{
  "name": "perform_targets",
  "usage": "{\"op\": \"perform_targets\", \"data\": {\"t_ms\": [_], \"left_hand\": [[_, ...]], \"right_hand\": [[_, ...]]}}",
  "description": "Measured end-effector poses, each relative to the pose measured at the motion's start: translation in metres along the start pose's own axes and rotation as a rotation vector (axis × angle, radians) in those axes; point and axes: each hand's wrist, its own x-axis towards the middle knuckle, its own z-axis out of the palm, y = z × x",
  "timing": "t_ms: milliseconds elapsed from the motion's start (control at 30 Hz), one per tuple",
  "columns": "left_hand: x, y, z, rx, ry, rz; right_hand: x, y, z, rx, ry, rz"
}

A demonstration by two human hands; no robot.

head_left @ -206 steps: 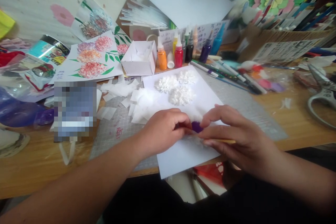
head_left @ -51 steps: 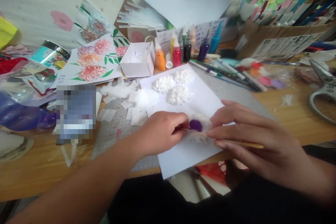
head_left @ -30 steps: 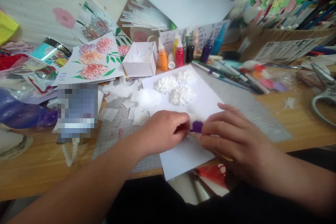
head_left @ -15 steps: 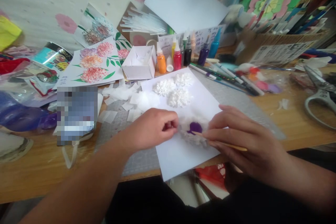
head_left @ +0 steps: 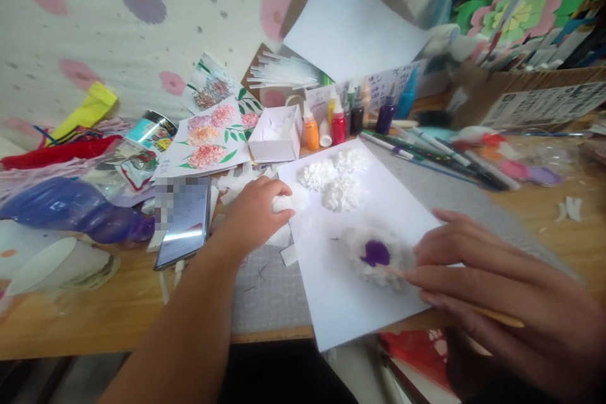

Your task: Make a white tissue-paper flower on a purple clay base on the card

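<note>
My left hand (head_left: 255, 211) is over the heap of thin white paper pieces (head_left: 243, 177), left of the white sheet (head_left: 345, 319). Its thumb and forefinger curl around a soft white tissue piece (head_left: 284, 203). At the sheet's right edge, my right hand (head_left: 487, 271) grips a thin wooden stick (head_left: 504, 317), whose tip lies by a purple paint patch (head_left: 377, 254). Whitish ruffled material (head_left: 348, 249) rings that patch, blurred. Farther up the sheet stand three white crumpled-paper flowers, the nearest one (head_left: 341, 192) in front of the others.
A phone (head_left: 184, 224) and a paper cup (head_left: 57, 265) are at the left. Behind the sheet stand paint bottles (head_left: 338, 126), a white box (head_left: 277, 136) and a flower picture (head_left: 203, 139). Pens (head_left: 440, 151) lie to the right on the grey cutting mat (head_left: 265, 303).
My left hand has moved from beside the purple patch to the white paper heap and closed on tissue. My right hand keeps the stick. The camera view has turned left.
</note>
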Motion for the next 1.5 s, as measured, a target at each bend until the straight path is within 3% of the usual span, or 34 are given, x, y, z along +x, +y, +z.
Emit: {"op": "perform_targets", "data": {"t_ms": [167, 467, 633, 733, 800, 867, 933, 1033, 1133, 1233, 1500], "left_hand": [[0.004, 0.012, 0.01, 0.083, 0.04, 0.075], [0.008, 0.022, 0.024, 0.225, 0.189, 0.061], [0.008, 0.016, 0.016, 0.08, 0.257, -0.045], [0.002, 0.022, 0.01, -0.183, 0.267, -0.087], [-0.005, 0.034, 0.004, -0.532, 0.17, -0.055], [-0.012, 0.05, -0.001, -0.837, -0.079, 0.025], [-0.016, 0.065, -0.005, -0.946, -0.368, 0.077], [-0.015, 0.079, -0.002, -0.924, -0.579, 0.093], [-0.011, 0.08, 0.01, -0.84, -0.609, 0.079], [-0.009, 0.078, 0.019, -0.749, -0.563, 0.047], [-0.013, 0.081, 0.025, -0.667, -0.51, 0.053]], "right_hand": [[-0.001, 0.002, -0.002, -0.009, -0.019, 0.009], [0.005, 0.0, -0.007, -0.027, -0.013, 0.005], [0.005, 0.002, -0.01, -0.008, 0.039, 0.02], [0.006, 0.003, -0.013, -0.006, 0.09, 0.033], [0.007, 0.003, -0.014, 0.018, 0.13, 0.066], [0.008, 0.004, -0.016, 0.066, 0.166, 0.136], [0.009, 0.005, -0.018, 0.127, 0.194, 0.221], [0.01, 0.005, -0.019, 0.197, 0.207, 0.3], [0.013, 0.003, -0.019, 0.245, 0.188, 0.321], [0.017, 0.001, -0.015, 0.293, 0.159, 0.334], [0.021, 0.005, -0.001, 0.393, 0.061, 0.297]]}}
